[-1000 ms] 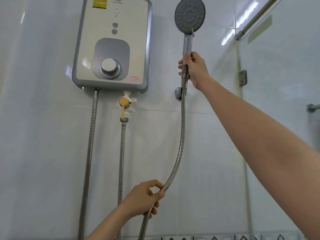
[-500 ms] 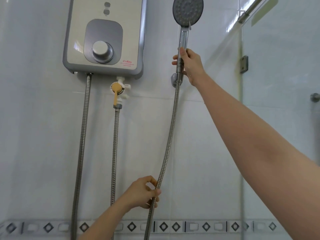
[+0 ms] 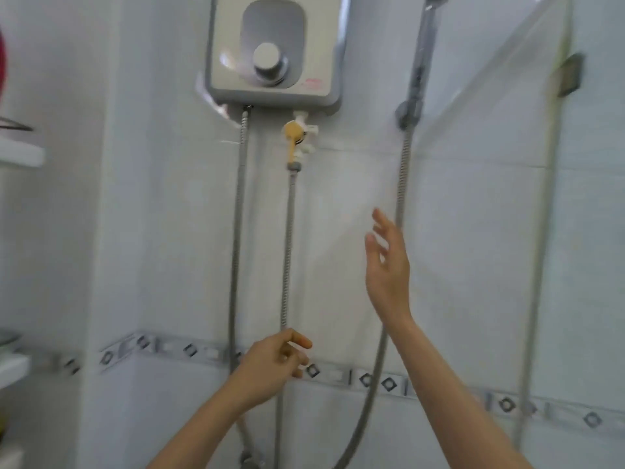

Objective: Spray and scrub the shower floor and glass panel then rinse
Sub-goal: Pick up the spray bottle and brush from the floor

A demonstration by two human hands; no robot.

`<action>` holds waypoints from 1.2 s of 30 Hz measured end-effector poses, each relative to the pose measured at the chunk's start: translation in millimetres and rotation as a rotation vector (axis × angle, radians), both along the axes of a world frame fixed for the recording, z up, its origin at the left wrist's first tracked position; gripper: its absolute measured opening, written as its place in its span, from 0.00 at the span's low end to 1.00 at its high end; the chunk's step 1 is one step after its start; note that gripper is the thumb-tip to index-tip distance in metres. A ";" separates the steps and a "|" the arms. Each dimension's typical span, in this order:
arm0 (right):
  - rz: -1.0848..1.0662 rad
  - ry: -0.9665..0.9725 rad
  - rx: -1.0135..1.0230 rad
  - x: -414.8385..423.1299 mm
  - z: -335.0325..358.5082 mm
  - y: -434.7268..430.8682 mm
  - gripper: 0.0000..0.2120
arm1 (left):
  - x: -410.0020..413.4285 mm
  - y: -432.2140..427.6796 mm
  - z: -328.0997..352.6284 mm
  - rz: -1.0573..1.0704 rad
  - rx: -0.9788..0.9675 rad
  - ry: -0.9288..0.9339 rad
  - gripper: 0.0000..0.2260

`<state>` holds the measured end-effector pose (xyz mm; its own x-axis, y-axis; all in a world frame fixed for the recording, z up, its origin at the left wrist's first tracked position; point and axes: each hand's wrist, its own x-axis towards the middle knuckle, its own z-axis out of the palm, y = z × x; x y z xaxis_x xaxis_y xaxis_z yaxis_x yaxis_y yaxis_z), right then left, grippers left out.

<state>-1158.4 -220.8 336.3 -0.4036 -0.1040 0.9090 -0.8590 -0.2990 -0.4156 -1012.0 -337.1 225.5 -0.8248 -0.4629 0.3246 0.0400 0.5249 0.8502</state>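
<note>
Right hand (image 3: 389, 265) hangs free, fingers spread, beside the ribbed metal hose (image 3: 402, 184). The left hand (image 3: 270, 362) is loosely curled and empty. Both have let go since earlier. The chrome shower handle (image 3: 421, 55) now sits in its wall holder (image 3: 406, 111), left of the smooth glass panel (image 3: 592, 231).

I count two hands of mine: the left hand (image 3: 274, 363) near and low, the right hand (image 3: 387, 262) higher. On the far wall there is one water heater (image 3: 233, 45) with one knob (image 3: 269, 60), one yellow valve (image 3: 292, 132), and three metal hoses: left hose (image 3: 237, 231), middle hose (image 3: 287, 248), right hose (image 3: 403, 181). One shower handle (image 3: 421, 62) sits in one holder (image 3: 407, 111). On the right, one glass panel (image 3: 490, 157) carries one bracket (image 3: 571, 74).
</note>
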 end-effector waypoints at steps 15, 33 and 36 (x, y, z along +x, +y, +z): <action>0.760 -0.247 0.958 377.9 -383.4 -85.7 0.13 | 493.6 101.6 -256.8 0.969 0.462 -0.093 0.09; 0.999 0.217 1.853 753.5 -719.2 -16.4 0.11 | 805.7 242.2 -591.5 1.588 1.079 -0.311 0.15; 0.961 0.601 1.887 762.2 -798.6 -39.4 0.14 | 807.1 218.0 -685.2 1.555 1.065 -0.345 0.19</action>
<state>-396.2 -260.2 -462.3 0.5058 -0.7005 -0.5035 -0.8417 -0.2727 -0.4661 -204.8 -119.1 -459.7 0.4949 -0.6160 -0.6129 -0.0988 -0.7406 0.6646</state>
